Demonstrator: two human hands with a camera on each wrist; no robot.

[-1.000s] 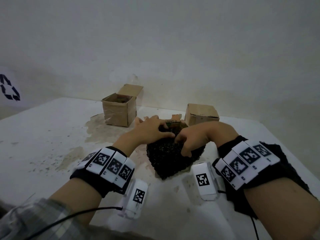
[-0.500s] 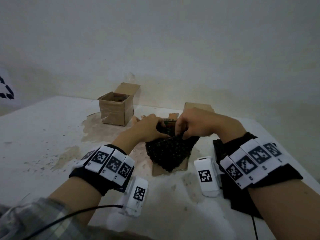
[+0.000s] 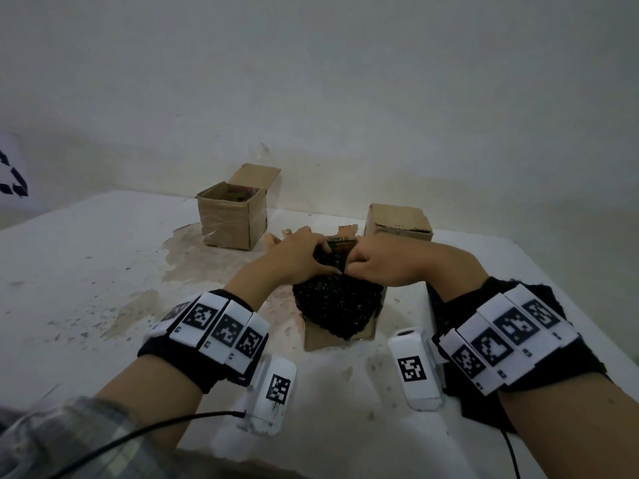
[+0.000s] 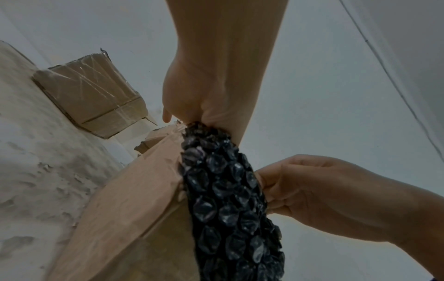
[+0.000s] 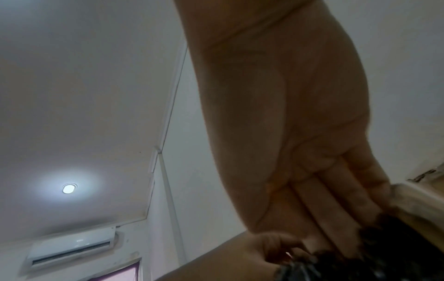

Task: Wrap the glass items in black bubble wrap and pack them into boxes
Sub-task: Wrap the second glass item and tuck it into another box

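Midway: left hand [image 3: 297, 257] and right hand [image 3: 383, 267] are both gripping the bundle [image 3: 335, 305], pushing it into the box [image 3: 340, 335] beneath them; flaps not yet closed.

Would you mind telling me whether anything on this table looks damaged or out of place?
The table has a stained, flaking patch around the open box. The front box's back flap looks torn, and the black bubble-wrap bundle bulges out of it, gripped by both the left hand and right hand.
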